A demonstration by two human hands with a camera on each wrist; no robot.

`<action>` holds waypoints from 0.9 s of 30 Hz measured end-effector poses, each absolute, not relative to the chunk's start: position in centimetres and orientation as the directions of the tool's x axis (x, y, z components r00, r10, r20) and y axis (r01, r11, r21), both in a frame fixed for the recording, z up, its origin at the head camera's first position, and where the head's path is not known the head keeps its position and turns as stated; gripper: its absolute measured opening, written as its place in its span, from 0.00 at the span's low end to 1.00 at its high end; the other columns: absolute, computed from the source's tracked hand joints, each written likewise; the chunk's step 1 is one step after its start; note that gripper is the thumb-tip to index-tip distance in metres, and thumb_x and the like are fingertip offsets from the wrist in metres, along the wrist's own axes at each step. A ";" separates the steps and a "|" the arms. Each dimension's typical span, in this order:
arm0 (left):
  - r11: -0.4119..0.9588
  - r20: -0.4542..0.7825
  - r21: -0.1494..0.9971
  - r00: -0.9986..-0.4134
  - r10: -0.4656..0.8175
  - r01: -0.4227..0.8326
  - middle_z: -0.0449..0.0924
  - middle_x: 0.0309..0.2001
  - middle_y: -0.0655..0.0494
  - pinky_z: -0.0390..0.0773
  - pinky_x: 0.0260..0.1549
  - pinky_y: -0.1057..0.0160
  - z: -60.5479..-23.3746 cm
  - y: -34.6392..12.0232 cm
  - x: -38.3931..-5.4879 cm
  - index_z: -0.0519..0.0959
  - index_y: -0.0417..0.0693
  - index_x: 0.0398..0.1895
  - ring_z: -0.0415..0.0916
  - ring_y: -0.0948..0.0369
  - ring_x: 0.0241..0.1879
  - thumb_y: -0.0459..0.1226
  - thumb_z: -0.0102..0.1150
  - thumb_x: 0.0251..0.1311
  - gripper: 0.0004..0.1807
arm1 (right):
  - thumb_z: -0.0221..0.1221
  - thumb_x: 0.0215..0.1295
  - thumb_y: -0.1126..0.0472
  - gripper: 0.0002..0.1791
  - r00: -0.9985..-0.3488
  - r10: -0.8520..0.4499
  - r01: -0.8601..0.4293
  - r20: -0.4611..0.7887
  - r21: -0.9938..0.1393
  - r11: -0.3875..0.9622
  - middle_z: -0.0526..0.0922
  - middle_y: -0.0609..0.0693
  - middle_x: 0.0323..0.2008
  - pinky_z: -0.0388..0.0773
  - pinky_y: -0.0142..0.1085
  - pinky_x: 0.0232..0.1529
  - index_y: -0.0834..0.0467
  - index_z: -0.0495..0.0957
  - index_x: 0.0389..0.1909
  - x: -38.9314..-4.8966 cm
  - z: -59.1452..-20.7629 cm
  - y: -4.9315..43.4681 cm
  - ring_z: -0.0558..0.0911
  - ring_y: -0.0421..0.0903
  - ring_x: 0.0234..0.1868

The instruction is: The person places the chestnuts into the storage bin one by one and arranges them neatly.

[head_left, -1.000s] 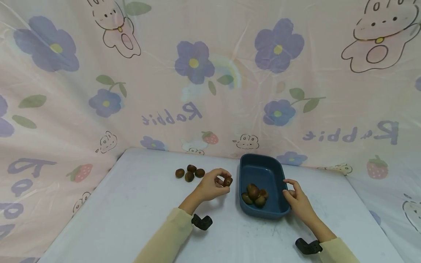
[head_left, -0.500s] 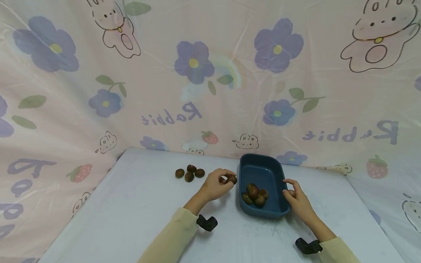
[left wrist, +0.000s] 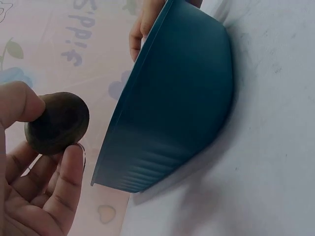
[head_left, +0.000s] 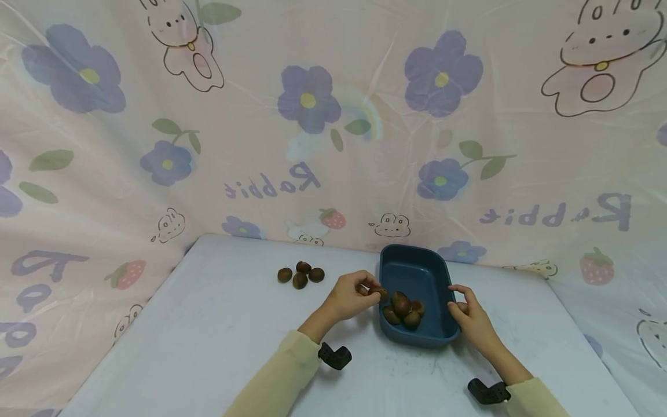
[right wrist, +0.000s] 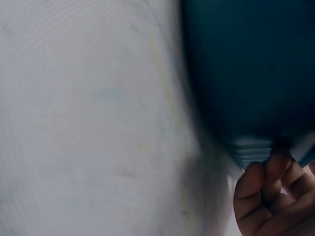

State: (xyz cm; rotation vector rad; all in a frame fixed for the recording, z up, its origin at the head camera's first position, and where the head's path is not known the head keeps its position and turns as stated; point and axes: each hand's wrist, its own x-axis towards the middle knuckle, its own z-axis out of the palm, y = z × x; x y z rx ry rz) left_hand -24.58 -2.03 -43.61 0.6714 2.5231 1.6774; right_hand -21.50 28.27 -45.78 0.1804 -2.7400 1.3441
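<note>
My left hand (head_left: 350,296) pinches a brown chestnut (left wrist: 58,123) between thumb and fingers. In the head view this chestnut overlaps the left rim of a dark blue box (head_left: 422,272); in the left wrist view it hangs beside the box's outer wall (left wrist: 172,98). Several chestnuts (head_left: 401,304) lie heaped in the near part of the box. At the opposite side, my right hand (head_left: 474,321) holds the box by its right rim, fingers curled against the wall in the right wrist view.
Several more chestnuts (head_left: 300,281) lie grouped on the white tabletop (head_left: 224,324), left of the box. A pink patterned cloth (head_left: 354,174) hangs behind the table and along its sides. Each wrist wears a small black camera (head_left: 336,355).
My left hand has moved right with its chestnut, from the table beside the box to the box's left rim. The right hand and the box have stayed put.
</note>
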 end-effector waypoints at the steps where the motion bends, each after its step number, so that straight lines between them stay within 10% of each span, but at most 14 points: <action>1: 0.323 0.202 0.886 -0.904 0.376 0.332 0.84 0.39 0.60 0.75 0.27 0.71 -43.6 -1.9 -24.6 0.81 0.54 0.39 0.76 0.69 0.31 0.38 0.61 0.57 0.07 | 0.47 0.74 0.63 0.22 -0.990 -0.069 -0.139 0.123 -0.787 0.601 0.63 0.43 0.16 0.63 0.32 0.17 0.61 0.58 0.65 -21.4 -45.6 28.2 0.61 0.33 0.15; 27: 0.381 0.192 0.833 -0.854 0.484 0.402 0.82 0.33 0.65 0.76 0.32 0.74 -43.9 0.5 -24.1 0.85 0.54 0.34 0.72 0.73 0.31 0.38 0.69 0.54 0.05 | 0.46 0.75 0.58 0.23 -0.990 -0.061 -0.137 0.127 -0.771 0.622 0.62 0.42 0.17 0.63 0.32 0.18 0.56 0.57 0.67 -22.0 -46.8 28.7 0.62 0.34 0.15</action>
